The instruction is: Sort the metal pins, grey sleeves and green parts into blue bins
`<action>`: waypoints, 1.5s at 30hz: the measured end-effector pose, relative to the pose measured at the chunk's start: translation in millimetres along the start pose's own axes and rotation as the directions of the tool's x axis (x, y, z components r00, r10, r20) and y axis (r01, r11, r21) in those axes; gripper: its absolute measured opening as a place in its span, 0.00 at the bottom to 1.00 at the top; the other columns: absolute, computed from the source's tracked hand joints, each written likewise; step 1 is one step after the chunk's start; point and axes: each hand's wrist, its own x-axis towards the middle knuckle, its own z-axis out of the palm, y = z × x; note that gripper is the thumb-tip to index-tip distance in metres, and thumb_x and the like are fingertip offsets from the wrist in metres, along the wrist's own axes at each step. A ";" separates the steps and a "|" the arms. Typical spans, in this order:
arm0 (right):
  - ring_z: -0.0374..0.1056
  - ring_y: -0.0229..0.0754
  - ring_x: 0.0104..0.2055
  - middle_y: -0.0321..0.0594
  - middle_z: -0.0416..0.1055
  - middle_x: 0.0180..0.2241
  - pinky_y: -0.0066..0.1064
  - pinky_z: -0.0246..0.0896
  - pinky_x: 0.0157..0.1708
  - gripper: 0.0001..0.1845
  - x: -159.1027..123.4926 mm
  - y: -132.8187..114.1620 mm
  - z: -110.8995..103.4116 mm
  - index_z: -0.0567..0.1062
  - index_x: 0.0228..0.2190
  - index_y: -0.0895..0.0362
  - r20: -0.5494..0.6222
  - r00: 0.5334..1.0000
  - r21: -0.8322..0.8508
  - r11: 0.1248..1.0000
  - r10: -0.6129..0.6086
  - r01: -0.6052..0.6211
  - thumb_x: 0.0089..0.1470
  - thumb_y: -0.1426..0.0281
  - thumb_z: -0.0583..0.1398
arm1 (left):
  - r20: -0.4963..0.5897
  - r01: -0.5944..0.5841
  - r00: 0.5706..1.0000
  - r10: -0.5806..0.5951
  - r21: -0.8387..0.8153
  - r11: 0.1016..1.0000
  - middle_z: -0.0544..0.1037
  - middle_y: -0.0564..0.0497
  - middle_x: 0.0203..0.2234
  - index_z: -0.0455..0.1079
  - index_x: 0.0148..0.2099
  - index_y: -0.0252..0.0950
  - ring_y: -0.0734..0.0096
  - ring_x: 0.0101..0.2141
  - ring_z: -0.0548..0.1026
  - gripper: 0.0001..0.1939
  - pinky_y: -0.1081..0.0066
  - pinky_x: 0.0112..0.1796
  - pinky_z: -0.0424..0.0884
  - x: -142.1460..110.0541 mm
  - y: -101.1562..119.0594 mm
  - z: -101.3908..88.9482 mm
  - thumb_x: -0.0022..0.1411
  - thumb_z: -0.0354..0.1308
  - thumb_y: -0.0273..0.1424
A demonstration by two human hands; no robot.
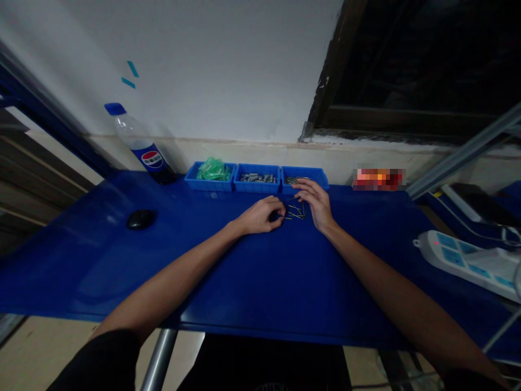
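Several thin, brassy screw-like pins (296, 212) lie loose on the blue table (252, 277) between my two hands. My left hand (262, 215) rests at their left with its fingers curled and thumb and forefinger drawn together. One pin lies right at those fingertips; whatever is inside the grip is too small to make out. On the other side, my right hand (316, 203) is open, its fingers stretched leftward over the pins and in front of the right blue bin (317, 175). That bin holds more thin metal pieces, partly covered by the fingers.
Beside it stand a middle bin (257, 188) of grey metal parts and a left bin (209, 185) with green plastic pieces (214, 169). A cola bottle (148, 155), a black mouse (139, 219), a white power strip (468, 263) and a blurred red item (378, 179) surround the area.
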 end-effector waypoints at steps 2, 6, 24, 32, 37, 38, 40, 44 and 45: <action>0.76 0.48 0.42 0.42 0.80 0.49 0.42 0.70 0.41 0.21 -0.3 0.3 0.1 0.77 0.52 0.48 -0.001 1.000 0.007 1.000 0.003 -0.003 0.55 0.64 0.63 | -0.006 -0.004 1.000 0.004 -0.005 1.000 0.77 0.46 0.37 0.72 0.42 0.35 0.63 0.40 0.74 0.05 0.63 0.46 0.71 -0.4 0.0 0.2 0.66 0.56 0.26; 0.76 0.48 0.41 0.42 0.81 0.49 0.42 0.70 0.41 0.21 -0.4 1.6 -0.4 0.77 0.51 0.48 -0.004 1.000 0.027 1.000 0.010 -0.010 0.55 0.64 0.63 | -0.026 0.030 0.999 -0.031 -0.042 0.999 0.77 0.47 0.37 0.71 0.47 0.36 0.64 0.40 0.75 0.06 0.64 0.45 0.72 -1.7 -2.2 2.2 0.68 0.56 0.26; 0.76 0.48 0.42 0.41 0.80 0.49 0.43 0.71 0.41 0.21 0.0 -0.1 -0.5 0.77 0.51 0.46 0.002 1.000 0.011 1.000 0.001 -0.001 0.55 0.64 0.63 | 0.010 0.023 1.000 -0.023 -0.017 1.000 0.75 0.46 0.39 0.69 0.49 0.37 0.62 0.43 0.73 0.06 0.64 0.46 0.70 0.5 -4.6 3.8 0.73 0.52 0.27; 0.76 0.48 0.42 0.42 0.80 0.48 0.43 0.71 0.41 0.21 -0.2 -1.8 0.9 0.77 0.51 0.47 -0.001 1.000 -0.014 1.000 -0.005 0.005 0.55 0.62 0.62 | 0.068 0.003 0.998 -0.013 0.147 0.989 0.70 0.46 0.34 0.65 0.43 0.37 0.63 0.34 0.67 0.10 0.65 0.38 0.65 3.8 6.4 0.5 0.76 0.44 0.29; 0.76 0.48 0.42 0.42 0.80 0.49 0.43 0.71 0.41 0.21 -0.3 0.7 -0.2 0.76 0.52 0.47 0.004 1.000 -0.003 1.000 -0.010 0.010 0.56 0.62 0.62 | 0.040 0.043 0.998 -0.045 0.042 0.998 0.69 0.47 0.37 0.62 0.44 0.37 0.66 0.35 0.67 0.08 0.67 0.39 0.67 1.8 2.4 2.1 0.75 0.43 0.27; 0.76 0.48 0.42 0.42 0.80 0.49 0.42 0.71 0.41 0.21 -0.2 1.0 -0.5 0.76 0.52 0.47 0.004 1.000 0.003 1.000 -0.011 0.011 0.56 0.62 0.62 | 0.016 0.045 0.999 -0.045 0.003 0.999 0.69 0.47 0.38 0.62 0.44 0.37 0.66 0.36 0.68 0.07 0.67 0.40 0.68 1.3 1.1 2.7 0.75 0.43 0.27; 0.76 0.48 0.42 0.42 0.80 0.49 0.42 0.71 0.41 0.20 -0.2 1.2 -0.9 0.77 0.51 0.47 0.007 1.000 0.005 1.000 -0.012 0.012 0.56 0.63 0.62 | -0.040 0.043 0.998 -0.045 -0.049 0.998 0.70 0.47 0.39 0.62 0.45 0.37 0.66 0.38 0.69 0.06 0.66 0.42 0.69 0.4 -1.4 3.6 0.75 0.45 0.28; 0.76 0.48 0.43 0.42 0.80 0.49 0.43 0.71 0.42 0.21 -0.4 0.5 -0.7 0.77 0.51 0.47 0.004 1.000 -0.006 1.000 -0.007 0.007 0.56 0.62 0.63 | -0.127 0.059 0.989 -0.068 -0.072 0.996 0.72 0.47 0.39 0.62 0.47 0.37 0.67 0.37 0.71 0.04 0.66 0.42 0.70 -0.2 -4.1 4.1 0.72 0.49 0.27; 0.76 0.48 0.42 0.42 0.81 0.48 0.43 0.71 0.42 0.21 -0.5 0.2 -0.6 0.77 0.51 0.47 0.004 1.000 0.002 1.000 -0.006 0.006 0.55 0.62 0.63 | -0.149 0.069 0.986 -0.081 -0.083 0.994 0.73 0.47 0.39 0.62 0.48 0.37 0.68 0.36 0.71 0.05 0.66 0.42 0.71 -0.1 -4.3 3.8 0.70 0.50 0.26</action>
